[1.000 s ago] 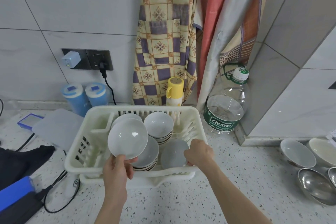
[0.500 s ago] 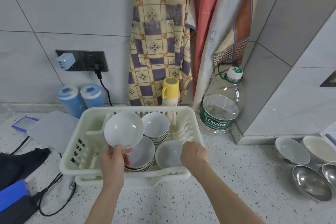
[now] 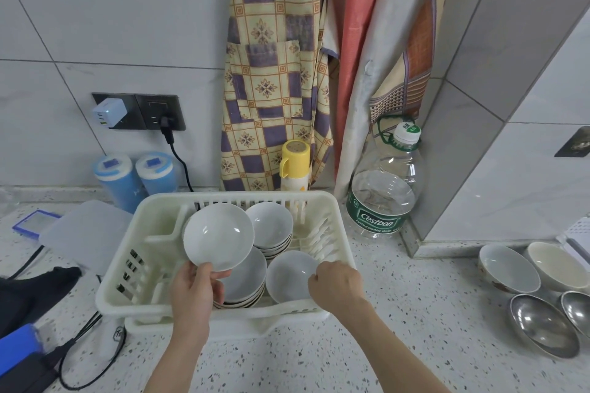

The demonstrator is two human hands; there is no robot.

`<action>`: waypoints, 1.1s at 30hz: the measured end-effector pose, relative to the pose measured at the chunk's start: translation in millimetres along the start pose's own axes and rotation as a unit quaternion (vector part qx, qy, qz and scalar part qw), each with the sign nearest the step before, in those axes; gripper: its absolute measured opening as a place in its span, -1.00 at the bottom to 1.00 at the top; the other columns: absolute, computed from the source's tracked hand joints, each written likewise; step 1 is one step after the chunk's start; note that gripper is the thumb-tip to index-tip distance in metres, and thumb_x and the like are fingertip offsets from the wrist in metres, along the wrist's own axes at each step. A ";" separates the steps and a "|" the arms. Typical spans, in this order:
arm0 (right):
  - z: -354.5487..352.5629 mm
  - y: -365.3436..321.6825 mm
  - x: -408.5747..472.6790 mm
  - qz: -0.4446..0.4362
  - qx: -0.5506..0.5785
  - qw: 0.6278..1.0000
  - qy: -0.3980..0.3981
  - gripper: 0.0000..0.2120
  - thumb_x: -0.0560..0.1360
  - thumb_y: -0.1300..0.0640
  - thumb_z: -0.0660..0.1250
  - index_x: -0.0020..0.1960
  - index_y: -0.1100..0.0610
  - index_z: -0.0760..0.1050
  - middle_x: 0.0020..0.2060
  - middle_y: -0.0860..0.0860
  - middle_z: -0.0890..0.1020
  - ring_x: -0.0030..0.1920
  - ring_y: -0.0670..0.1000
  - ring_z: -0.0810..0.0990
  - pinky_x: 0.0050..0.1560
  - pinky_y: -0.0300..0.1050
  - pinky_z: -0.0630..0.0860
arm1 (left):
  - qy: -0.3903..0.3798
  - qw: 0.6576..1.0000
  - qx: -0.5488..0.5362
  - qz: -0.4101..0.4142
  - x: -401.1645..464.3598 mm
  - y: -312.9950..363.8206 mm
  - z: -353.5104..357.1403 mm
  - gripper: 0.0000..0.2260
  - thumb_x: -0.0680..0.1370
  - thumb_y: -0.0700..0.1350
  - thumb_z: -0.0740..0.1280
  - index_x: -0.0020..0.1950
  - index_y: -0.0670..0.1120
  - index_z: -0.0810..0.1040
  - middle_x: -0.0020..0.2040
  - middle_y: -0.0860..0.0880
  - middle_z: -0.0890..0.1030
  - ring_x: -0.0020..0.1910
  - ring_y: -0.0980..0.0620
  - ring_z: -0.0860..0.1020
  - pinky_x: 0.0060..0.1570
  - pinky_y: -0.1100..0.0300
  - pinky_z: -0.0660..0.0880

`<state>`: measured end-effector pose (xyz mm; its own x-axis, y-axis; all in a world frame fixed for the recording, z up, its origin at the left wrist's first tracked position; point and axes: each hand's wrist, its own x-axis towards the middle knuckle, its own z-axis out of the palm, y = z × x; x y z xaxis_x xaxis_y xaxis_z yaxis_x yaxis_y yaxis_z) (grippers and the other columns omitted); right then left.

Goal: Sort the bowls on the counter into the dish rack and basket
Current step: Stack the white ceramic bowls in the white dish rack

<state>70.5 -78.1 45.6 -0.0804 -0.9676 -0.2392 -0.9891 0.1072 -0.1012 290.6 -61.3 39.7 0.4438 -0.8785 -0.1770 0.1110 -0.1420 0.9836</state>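
A cream plastic dish rack [image 3: 153, 265] stands on the speckled counter. My left hand [image 3: 194, 289] grips the lower rim of a white bowl [image 3: 218, 236], tilted up over the rack's left half. Below it lies a stack of white bowls [image 3: 247, 281], and another stack [image 3: 271, 226] sits at the rack's back. My right hand [image 3: 336, 285] pinches the rim of a single white bowl [image 3: 289, 274] at the rack's front right. On the counter at the far right sit two ceramic bowls [image 3: 507, 268] [image 3: 555, 265] and two steel bowls [image 3: 542, 325] [image 3: 578, 309].
A large water bottle [image 3: 383, 188] stands right of the rack, a yellow-capped bottle [image 3: 293, 166] behind it. Two blue canisters [image 3: 118, 179] and a translucent lid [image 3: 83, 230] lie at the left. Cables, a blue object [image 3: 16, 348] and dark cloth [image 3: 28, 293] occupy the front left. Aprons hang on the wall.
My left hand has lifted the tilted white bowl slightly up and back over the rack. My right hand stays on the front-right bowl's rim. The camera view has shifted a little.
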 end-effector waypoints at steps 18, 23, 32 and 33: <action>-24.6 31.2 -14.9 0.025 0.645 0.763 0.036 -0.87 0.56 0.02 0.30 0.04 -0.04 0.62 -0.38 0.14 0.68 -0.55 -0.13 0.33 -0.51 -0.34 0.30 | -0.128 0.987 0.092 -0.038 -28.8 26.9 30.9 -0.83 0.56 -0.22 0.22 0.01 -0.08 0.60 -0.34 -0.19 0.69 -0.64 0.14 0.21 -0.61 0.31 0.17; -28.2 34.4 -14.4 -0.007 0.545 0.837 0.044 -0.84 0.53 0.03 0.32 0.09 -0.09 0.59 -0.42 0.00 0.68 -0.52 -0.18 0.48 -0.44 -0.33 0.36 | -0.181 0.974 0.118 -0.071 -40.6 18.8 53.5 -0.81 0.58 -0.20 0.20 -0.02 -0.13 0.62 -0.36 -0.21 0.68 -0.66 0.16 0.25 -0.63 0.33 0.19; -38.4 36.9 -1.5 0.013 0.360 0.932 0.035 -0.75 0.42 0.28 0.22 0.03 0.21 0.60 -0.47 0.05 0.65 -0.58 -0.19 0.51 -0.54 -0.38 0.33 | -0.209 0.961 0.168 -0.069 -46.0 5.8 63.5 -0.88 0.62 0.04 0.22 0.10 0.09 0.49 -0.25 -0.02 0.73 -0.62 0.22 0.40 -0.58 0.31 0.26; -39.4 35.8 0.0 0.018 0.338 0.940 0.030 -0.74 0.41 0.28 0.21 0.03 0.25 0.59 -0.39 0.14 0.68 -0.49 -0.12 0.59 -0.47 -0.27 0.44 | -0.215 0.960 0.167 -0.071 -46.9 4.9 62.2 -0.90 0.62 0.07 0.22 0.11 0.15 0.45 -0.22 0.00 0.74 -0.61 0.20 0.39 -0.57 0.29 0.28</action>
<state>30.3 -83.2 80.0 -0.1395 -0.9696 -0.2011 -0.6819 0.2413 -0.6905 215.0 -49.1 54.9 0.0301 -0.9364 -0.3497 -0.1803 -0.3492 0.9195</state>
